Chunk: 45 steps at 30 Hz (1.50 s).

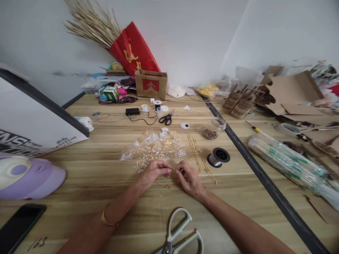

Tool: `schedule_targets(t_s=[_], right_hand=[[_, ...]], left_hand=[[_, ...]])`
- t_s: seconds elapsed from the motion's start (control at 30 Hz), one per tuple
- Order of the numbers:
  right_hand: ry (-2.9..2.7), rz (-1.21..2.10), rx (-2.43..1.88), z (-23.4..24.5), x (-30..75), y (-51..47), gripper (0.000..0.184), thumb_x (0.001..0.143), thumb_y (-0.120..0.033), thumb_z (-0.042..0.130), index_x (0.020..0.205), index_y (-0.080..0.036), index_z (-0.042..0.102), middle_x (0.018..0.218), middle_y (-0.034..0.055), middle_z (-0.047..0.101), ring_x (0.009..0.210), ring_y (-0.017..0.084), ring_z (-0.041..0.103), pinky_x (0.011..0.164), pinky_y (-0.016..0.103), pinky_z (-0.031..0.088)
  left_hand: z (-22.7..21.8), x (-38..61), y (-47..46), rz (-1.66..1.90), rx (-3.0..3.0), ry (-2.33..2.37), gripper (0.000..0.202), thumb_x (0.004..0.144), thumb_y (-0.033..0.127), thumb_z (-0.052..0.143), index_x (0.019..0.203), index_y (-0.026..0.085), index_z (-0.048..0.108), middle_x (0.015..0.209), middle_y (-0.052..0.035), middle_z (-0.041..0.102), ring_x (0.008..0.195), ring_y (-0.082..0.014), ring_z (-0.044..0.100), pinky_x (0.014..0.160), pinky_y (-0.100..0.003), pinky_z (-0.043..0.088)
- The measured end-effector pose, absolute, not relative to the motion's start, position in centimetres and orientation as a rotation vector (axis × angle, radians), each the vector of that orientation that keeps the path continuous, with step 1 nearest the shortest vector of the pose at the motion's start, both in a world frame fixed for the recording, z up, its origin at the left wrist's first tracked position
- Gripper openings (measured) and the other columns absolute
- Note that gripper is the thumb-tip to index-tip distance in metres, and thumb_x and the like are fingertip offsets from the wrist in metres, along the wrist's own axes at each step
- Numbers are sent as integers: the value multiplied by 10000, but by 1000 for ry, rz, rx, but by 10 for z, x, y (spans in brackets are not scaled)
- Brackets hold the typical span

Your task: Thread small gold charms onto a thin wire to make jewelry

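Observation:
Both hands meet over the middle of the wooden table. My left hand (pixel 158 168) is closed in a pinch, its fingertips pointing right. My right hand (pixel 188 178) pinches toward it, fingers curled. Between the fingertips is a tiny gold-coloured bit, too small to name. Just below my left fingers lies a short gold chain (pixel 164 185), partly covered. Behind the hands spreads a pile of clear and gold beads (pixel 156 150), some in small plastic bags. A long gold chain (pixel 198 155) stretches on the table right of my right hand, near a spool of thin wire (pixel 218 157).
Large scissors (pixel 180 229) lie at the front edge between my forearms. Black scissors (pixel 166 118) and a bead jar (pixel 212 131) stand farther back. A phone (pixel 22 224) and a white box (pixel 39 120) are left; wrapped sticks (pixel 286 158) lie right.

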State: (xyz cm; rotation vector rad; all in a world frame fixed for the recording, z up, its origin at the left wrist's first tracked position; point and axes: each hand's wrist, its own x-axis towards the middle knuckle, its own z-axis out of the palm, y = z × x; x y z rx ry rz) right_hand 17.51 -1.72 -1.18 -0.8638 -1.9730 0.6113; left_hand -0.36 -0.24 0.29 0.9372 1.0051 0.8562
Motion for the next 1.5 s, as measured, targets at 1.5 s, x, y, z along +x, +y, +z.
schedule_targets(t_s=[1.5], right_hand=[[-1976, 738, -847, -12, 173, -17, 107, 919, -227, 453, 851, -187, 525, 752, 30, 552, 638, 128, 512, 566, 240, 421]], left_hand=[[-3, 0, -8, 846, 825, 921, 174, 568, 148, 765, 729, 121, 703, 632, -3, 670, 577, -92, 580, 621, -234, 447]])
